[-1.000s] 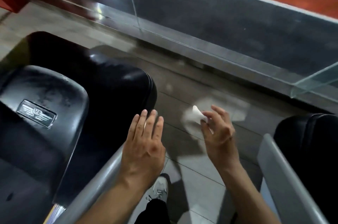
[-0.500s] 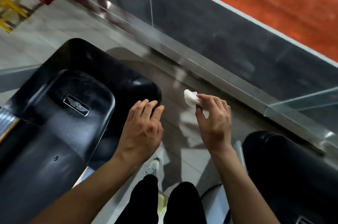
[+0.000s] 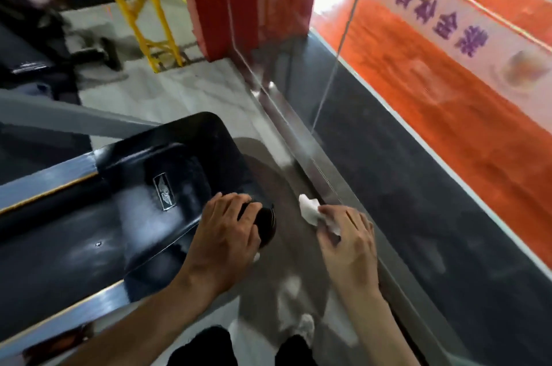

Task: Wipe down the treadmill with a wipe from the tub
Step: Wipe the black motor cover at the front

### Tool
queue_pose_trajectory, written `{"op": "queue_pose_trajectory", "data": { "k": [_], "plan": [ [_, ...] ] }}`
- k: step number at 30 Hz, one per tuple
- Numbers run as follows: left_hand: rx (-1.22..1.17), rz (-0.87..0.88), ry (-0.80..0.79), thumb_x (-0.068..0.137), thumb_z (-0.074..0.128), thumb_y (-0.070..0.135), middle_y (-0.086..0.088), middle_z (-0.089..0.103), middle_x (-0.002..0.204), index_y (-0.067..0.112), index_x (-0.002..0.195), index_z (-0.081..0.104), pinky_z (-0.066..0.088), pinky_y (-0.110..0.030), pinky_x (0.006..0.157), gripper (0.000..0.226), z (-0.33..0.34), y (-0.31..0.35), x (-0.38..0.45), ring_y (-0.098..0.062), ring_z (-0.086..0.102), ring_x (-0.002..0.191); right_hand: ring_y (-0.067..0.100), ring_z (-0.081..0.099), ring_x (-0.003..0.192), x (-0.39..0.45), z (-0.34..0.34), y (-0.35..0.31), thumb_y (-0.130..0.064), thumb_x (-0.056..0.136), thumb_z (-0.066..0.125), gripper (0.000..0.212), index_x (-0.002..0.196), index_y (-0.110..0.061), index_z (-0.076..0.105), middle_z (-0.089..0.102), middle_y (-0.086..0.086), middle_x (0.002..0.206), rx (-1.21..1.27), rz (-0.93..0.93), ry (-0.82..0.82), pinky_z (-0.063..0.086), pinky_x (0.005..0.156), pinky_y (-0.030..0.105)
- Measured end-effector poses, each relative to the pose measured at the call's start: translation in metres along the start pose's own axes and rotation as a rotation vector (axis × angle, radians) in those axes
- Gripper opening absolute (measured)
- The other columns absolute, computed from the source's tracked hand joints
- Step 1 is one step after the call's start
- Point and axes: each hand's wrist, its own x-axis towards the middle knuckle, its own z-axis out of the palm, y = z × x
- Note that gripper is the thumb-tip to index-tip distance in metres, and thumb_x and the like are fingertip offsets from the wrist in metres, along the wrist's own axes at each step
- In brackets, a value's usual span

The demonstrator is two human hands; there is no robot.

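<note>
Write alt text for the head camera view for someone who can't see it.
Seen from above, a person's right hand pinches a crumpled white wipe while the left hand rests on the corner of a glossy black treadmill hood. A glass barrier and orange floor lie beyond.

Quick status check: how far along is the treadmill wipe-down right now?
Done: a wipe is out and pinched in the right hand; the tub is not in view. In hand: the left hand rests on the front corner of the treadmill's black cover, while the wipe is held off to the side, over the floor. Left: the wiping itself; the cover looks streaky and dusty.
</note>
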Motion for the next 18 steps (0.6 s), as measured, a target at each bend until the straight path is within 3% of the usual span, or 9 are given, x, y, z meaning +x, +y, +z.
{"op": "queue_pose_trajectory", "data": {
  "k": [6,12,18],
  "plan": [
    [0.067,-0.322,0.092,0.090,0.045,0.028,-0.003,0.060,0.112,0.013,0.119,0.068,0.044,-0.046,0.104,0.040,-0.025,0.010,0.011,-0.026,0.055,0.108,0.015,0.058,0.095,0.072,0.018,0.003,-0.004,0.081,0.077,0.033,0.107,-0.024,0.071,0.066,-0.012,0.103,0.142,-0.237,-0.151,0.048,0.085,0.039],
    [0.107,-0.609,0.113,0.093,0.047,0.030,-0.001,0.058,0.120,0.020,0.126,0.062,0.043,-0.044,0.107,0.038,-0.029,-0.020,0.023,-0.024,0.056,0.112,0.007,0.056,0.102,0.151,0.066,-0.043,-0.018,0.092,0.061,0.023,0.111,-0.027,0.069,0.064,-0.016,0.111,0.262,-0.417,-0.332,0.044,0.092,0.029],
    [0.141,-0.762,0.172,0.089,0.044,0.032,0.001,0.059,0.119,0.020,0.122,0.063,0.045,-0.042,0.104,0.039,-0.024,-0.054,0.048,-0.023,0.056,0.109,0.006,0.057,0.104,0.216,0.120,-0.084,-0.007,0.087,0.072,0.029,0.111,-0.023,0.071,0.064,-0.015,0.112,0.319,-0.536,-0.406,0.052,0.088,0.038]
  ]
}}
